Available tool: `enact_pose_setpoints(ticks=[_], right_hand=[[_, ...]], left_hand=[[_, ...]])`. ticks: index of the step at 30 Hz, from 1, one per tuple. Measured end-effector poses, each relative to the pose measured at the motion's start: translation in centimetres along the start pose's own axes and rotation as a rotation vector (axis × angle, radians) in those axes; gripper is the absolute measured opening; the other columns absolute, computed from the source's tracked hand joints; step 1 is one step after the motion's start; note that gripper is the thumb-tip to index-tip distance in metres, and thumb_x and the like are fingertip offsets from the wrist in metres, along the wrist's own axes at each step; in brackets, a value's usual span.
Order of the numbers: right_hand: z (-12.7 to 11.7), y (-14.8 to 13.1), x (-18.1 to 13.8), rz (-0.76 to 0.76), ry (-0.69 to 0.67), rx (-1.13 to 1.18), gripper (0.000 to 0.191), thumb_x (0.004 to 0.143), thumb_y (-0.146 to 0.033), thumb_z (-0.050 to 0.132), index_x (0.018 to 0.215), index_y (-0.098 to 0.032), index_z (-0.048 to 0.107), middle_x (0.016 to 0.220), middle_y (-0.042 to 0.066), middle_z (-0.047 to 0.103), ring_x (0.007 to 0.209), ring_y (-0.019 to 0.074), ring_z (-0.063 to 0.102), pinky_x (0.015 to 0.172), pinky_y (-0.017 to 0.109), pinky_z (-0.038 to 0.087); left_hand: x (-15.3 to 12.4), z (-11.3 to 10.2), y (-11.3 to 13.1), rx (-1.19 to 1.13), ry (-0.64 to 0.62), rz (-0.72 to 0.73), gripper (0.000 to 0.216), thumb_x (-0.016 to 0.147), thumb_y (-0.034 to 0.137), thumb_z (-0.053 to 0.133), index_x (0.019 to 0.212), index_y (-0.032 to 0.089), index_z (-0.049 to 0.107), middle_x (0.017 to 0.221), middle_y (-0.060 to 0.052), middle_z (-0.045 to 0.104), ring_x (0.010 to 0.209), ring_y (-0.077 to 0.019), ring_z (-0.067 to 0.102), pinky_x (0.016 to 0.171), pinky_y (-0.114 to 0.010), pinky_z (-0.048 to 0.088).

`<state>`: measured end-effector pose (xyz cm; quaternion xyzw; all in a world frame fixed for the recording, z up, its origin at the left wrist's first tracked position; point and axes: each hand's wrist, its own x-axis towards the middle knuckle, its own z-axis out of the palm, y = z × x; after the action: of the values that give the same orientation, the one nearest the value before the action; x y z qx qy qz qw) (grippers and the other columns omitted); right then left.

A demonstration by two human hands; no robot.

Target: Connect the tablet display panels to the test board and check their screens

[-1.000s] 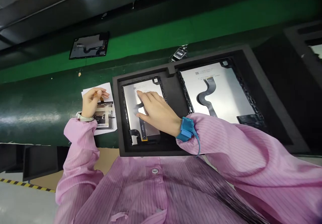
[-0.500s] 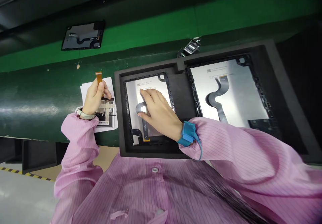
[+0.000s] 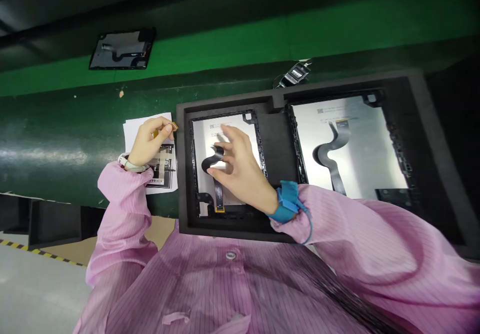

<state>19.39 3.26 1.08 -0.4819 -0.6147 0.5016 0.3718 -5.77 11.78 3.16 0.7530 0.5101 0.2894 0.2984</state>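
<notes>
My left hand (image 3: 150,139) is closed in a pinch on an orange flex cable (image 3: 174,125), whose end shows past the fingertips. Beneath that hand lies a flat black part with a barcode label (image 3: 163,166), on white sheets (image 3: 130,126). My right hand (image 3: 245,169), with a blue wrist strap (image 3: 287,201), is open over the left display panel (image 3: 204,129). Its thumb tip is at the bend of a black flex cable (image 3: 212,162), and its other fingers are spread beside the cable's raised end. Whether they touch it, I cannot tell.
Both panels lie in a black foam tray (image 3: 275,146); the right display panel (image 3: 360,144) has a similar S-shaped cable (image 3: 330,146). Another panel (image 3: 122,49) rests at the back left on the green surface. A metallic strap-like object (image 3: 294,75) lies behind the tray.
My right hand has lifted a little and its fingers have spread; the black cable's end now stands raised. My left hand has turned, swinging the orange cable from upright to pointing right.
</notes>
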Motion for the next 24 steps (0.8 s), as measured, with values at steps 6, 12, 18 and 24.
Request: enact_pose_setpoints(ticks=[6, 12, 18, 24], right_hand=[[0.1, -0.6, 0.2, 0.238, -0.013, 0.468, 0.109, 0.074, -0.029, 0.07, 0.162, -0.042, 0.006, 0.174, 0.008, 0.012, 0.147, 0.028, 0.048, 0.104, 0.046, 0.06], [-0.2, -1.3, 0.4, 0.167, -0.086, 0.335, 0.04, 0.092, -0.035, 0.058, 0.132, -0.028, 0.056, 0.159, 0.008, 0.047, 0.142, 0.0252, 0.054, 0.12, 0.051, 0.044], [0.3, -1.8, 1.5, -0.195, -0.264, -0.189, 0.04, 0.108, -0.043, 0.028, 0.084, -0.022, 0.053, 0.124, 0.012, 0.063, 0.133, 0.0267, 0.046, 0.116, 0.053, 0.039], [1.1, -1.2, 2.0, -0.267, -0.332, -0.471, 0.032, 0.106, -0.04, 0.035, 0.09, -0.021, 0.056, 0.121, 0.013, 0.058, 0.115, 0.0288, 0.043, 0.104, 0.054, 0.041]], left_hand=[[-0.4, -0.2, 0.4, 0.092, -0.062, 0.099, 0.049, 0.099, 0.062, 0.048, 0.071, 0.024, 0.061, 0.079, -0.005, 0.07, 0.084, -0.0244, 0.06, 0.09, -0.043, 0.045], [-0.9, -0.2, 0.7, 0.137, -0.154, 0.099, 0.046, 0.099, 0.056, 0.048, 0.071, 0.023, 0.064, 0.072, -0.003, 0.065, 0.083, -0.024, 0.058, 0.092, -0.044, 0.038], [-1.3, -0.4, 1.4, 0.133, -0.318, 0.081, 0.032, 0.095, 0.039, 0.053, 0.069, 0.022, 0.063, 0.071, -0.001, 0.066, 0.081, -0.0223, 0.057, 0.094, -0.046, 0.031], [-1.6, -0.3, 2.2, 0.065, -0.404, 0.053, 0.023, 0.088, 0.028, 0.06, 0.067, 0.024, 0.067, 0.067, 0.002, 0.064, 0.083, -0.0227, 0.058, 0.103, -0.052, 0.028]])
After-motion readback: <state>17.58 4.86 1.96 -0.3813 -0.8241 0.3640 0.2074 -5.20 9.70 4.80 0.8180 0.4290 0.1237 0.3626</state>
